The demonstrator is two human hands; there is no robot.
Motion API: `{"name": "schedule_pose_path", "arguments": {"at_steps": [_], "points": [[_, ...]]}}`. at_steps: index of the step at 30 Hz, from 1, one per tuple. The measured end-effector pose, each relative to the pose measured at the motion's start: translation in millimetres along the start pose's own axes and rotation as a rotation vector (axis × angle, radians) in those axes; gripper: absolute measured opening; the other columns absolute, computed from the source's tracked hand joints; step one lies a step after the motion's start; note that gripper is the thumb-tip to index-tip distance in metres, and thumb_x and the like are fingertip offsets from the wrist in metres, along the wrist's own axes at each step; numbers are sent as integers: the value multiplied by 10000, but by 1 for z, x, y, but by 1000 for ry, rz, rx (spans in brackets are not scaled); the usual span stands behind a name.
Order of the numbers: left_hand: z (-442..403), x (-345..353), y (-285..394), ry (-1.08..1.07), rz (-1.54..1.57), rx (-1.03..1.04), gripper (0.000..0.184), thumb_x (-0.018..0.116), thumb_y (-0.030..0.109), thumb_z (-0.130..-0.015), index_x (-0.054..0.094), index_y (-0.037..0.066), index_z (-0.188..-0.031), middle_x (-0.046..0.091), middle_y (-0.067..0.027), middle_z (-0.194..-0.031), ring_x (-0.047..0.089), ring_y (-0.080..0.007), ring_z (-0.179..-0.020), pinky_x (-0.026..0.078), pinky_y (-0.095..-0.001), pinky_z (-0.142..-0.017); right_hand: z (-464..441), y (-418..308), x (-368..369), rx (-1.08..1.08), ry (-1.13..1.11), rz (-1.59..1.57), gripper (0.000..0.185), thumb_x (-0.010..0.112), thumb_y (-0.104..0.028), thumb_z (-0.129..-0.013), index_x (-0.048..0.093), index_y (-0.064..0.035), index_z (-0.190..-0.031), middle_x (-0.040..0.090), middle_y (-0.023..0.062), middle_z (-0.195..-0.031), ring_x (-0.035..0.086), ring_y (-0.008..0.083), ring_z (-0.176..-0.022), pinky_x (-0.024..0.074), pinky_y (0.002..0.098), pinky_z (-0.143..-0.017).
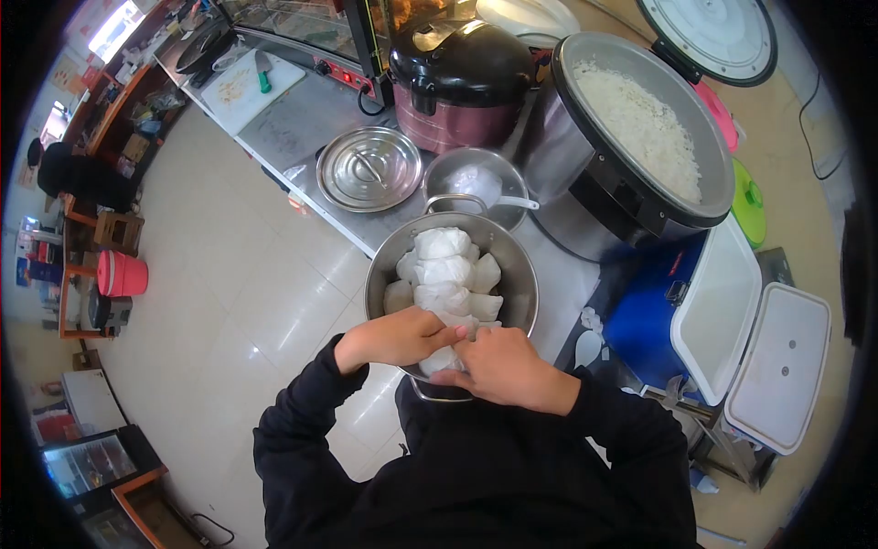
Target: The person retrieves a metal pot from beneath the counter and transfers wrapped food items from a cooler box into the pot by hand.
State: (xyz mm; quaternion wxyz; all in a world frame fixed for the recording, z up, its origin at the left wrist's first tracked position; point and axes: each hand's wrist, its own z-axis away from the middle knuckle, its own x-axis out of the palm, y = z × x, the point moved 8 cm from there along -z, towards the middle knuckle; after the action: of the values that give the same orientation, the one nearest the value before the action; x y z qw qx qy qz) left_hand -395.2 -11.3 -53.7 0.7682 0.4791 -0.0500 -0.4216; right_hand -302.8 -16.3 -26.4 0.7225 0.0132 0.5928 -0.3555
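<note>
A large steel pot (373,291) with loop handles holds several white wrapped bundles (444,242), stacked in rows. My left hand (398,339) reaches over the pot's near left side, its fingers closed on a white wrapped bundle (443,360) near the front rim. From the other side, my right hand (508,366) grips the same bundle, with thumb and fingers pressed around it. The two hands meet fingertip to fingertip there. My fingers hide part of that bundle, and what its wrapping contains cannot be made out.
Behind the pot are a bowl (437,174) with a white-handled utensil, a steel lid (369,170) and a dark-lidded cooker (457,82). At right stand an open cooker of rice (640,128) and a blue cooler (647,302). A knife (263,71) lies on a cutting board (242,91).
</note>
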Motion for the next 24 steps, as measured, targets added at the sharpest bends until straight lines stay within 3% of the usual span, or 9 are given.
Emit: {"name": "schedule_pose_path", "arguments": {"at_steps": [4,7,10,13,16,19,20,23,24], "points": [[3,-7,1,86,20,30,461,389,447,-1034,521,6,-1009,610,-193,-754,579,-296,-676,471,-378,-669,13,11,2,-42,281,-82,576,481,-532,-946,593,-2,-1140,615,149,-876,651,318,-852,528,424,-622],[0,-2,-7,25,40,3,415,389,443,-1035,442,33,-1065,591,-180,-771,576,-277,-708,469,-368,-697,18,5,0,-65,295,-100,486,488,-455,-965,574,-31,-1187,580,120,-872,630,316,-830,519,428,-650],[-8,1,-22,88,233,11,398,385,419,-1041,436,24,-1054,572,-185,-755,560,-261,-700,458,-378,-690,12,9,-6,-84,125,-148,437,501,-429,-966,580,-63,-1192,595,139,-884,646,336,-781,525,436,-653],[-5,-4,-10,72,116,-30,366,379,389,-1046,438,28,-1056,582,-205,-776,583,-295,-723,459,-394,-704,3,18,-2,-84,0,-155,391,526,-433,-952,621,-98,-1132,644,165,-863,672,335,-778,532,446,-646],[-4,-1,-3,69,-33,72,310,370,337,-1049,446,38,-1070,594,-214,-766,610,-354,-725,461,-428,-697,-14,18,9,-97,-125,-139,406,527,-436,-951,663,-54,-963,667,170,-818,679,343,-744,540,446,-668],[3,2,4,22,-82,139,236,371,268,-1043,455,56,-1102,610,-217,-750,612,-415,-711,460,-465,-664,-16,5,11,-68,-117,-65,425,544,-454,-934,678,-56,-869,670,167,-752,685,339,-728,544,444,-652],[5,2,11,100,-115,254,177,410,209,-1018,478,67,-1098,608,-205,-699,605,-424,-666,457,-481,-609,-15,2,12,-70,-37,-61,420,562,-454,-917,682,-54,-876,661,162,-712,684,333,-690,546,434,-627],[12,5,10,154,-320,229,161,455,195,-993,521,64,-1058,611,-202,-686,616,-407,-661,467,-477,-588,-10,3,10,-43,27,-76,392,583,-427,-905,679,-49,-862,662,145,-695,683,321,-664,544,419,-602],[16,1,14,220,-360,267,146,547,179,-947,586,51,-1004,624,-172,-671,631,-373,-651,484,-459,-582,-11,3,11,-35,49,-72,382,591,-420,-900,675,-48,-873,663,137,-693,684,320,-664,544,416,-600]]}}
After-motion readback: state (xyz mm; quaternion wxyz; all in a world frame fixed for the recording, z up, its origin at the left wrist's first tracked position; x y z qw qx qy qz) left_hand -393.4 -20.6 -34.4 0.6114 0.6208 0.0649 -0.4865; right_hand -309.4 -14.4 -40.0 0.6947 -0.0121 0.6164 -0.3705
